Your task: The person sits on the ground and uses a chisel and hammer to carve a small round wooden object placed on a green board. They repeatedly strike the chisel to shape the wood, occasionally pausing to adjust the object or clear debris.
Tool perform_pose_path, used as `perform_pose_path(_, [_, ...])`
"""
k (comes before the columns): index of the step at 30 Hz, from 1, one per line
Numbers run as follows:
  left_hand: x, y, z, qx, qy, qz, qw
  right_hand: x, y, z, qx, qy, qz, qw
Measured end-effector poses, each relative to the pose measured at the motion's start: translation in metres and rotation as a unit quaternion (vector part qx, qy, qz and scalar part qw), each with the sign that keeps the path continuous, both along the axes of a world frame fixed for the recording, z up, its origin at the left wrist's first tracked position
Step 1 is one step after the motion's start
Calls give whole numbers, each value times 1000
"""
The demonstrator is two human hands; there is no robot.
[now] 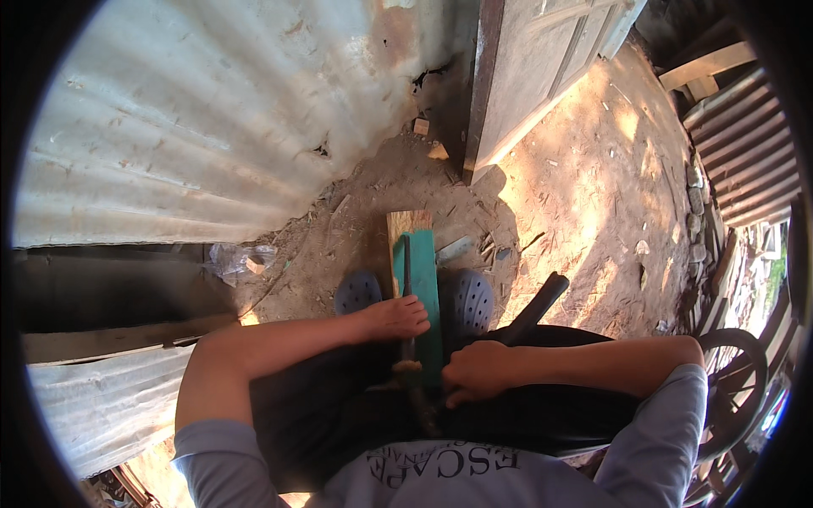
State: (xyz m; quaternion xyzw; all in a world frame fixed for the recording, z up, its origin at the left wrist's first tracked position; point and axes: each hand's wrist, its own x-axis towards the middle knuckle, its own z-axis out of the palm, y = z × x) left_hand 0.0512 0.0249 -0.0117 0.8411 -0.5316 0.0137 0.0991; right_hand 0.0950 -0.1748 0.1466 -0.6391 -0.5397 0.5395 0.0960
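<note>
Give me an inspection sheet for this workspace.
Surface: bare dirt ground, sunlit patches.
Job's things: teal plank between the feet; a dark blade lies along it.
Clutter: wood scraps, plastic bag.
Hands: left hand rests on plank and blade; right hand grips near the blade's handle.
Cables: nothing seen.
Surroundings: corrugated sheet, door, wheel, blue clogs.

A dirt yard (584,169) (outdoors, sunlit) beside a corrugated metal wall (195,110).
</note>
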Motion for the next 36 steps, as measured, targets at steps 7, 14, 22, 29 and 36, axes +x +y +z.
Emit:
perform_pose_path(7, [5, -1, 1, -5, -3, -8, 1000, 0, 4, 3, -10, -71, 29, 997])
perform_pose_path(14, [32, 17, 41, -117, 138, 23, 983, 41, 9, 63, 14, -101, 19, 995])
perform_pose_path(22, [117, 1, 81, -328, 289, 290, 851, 107, -8, 105, 223, -139, -379, 887])
perform_pose_path(29, [127, -84, 37, -431, 119, 345, 825, 128, -64, 79, 203, -30, -602, 772])
perform_pose_path(36, [98, -117, 7, -254, 152, 248, 922, 73, -134, -56, 222, -211, -663, 683])
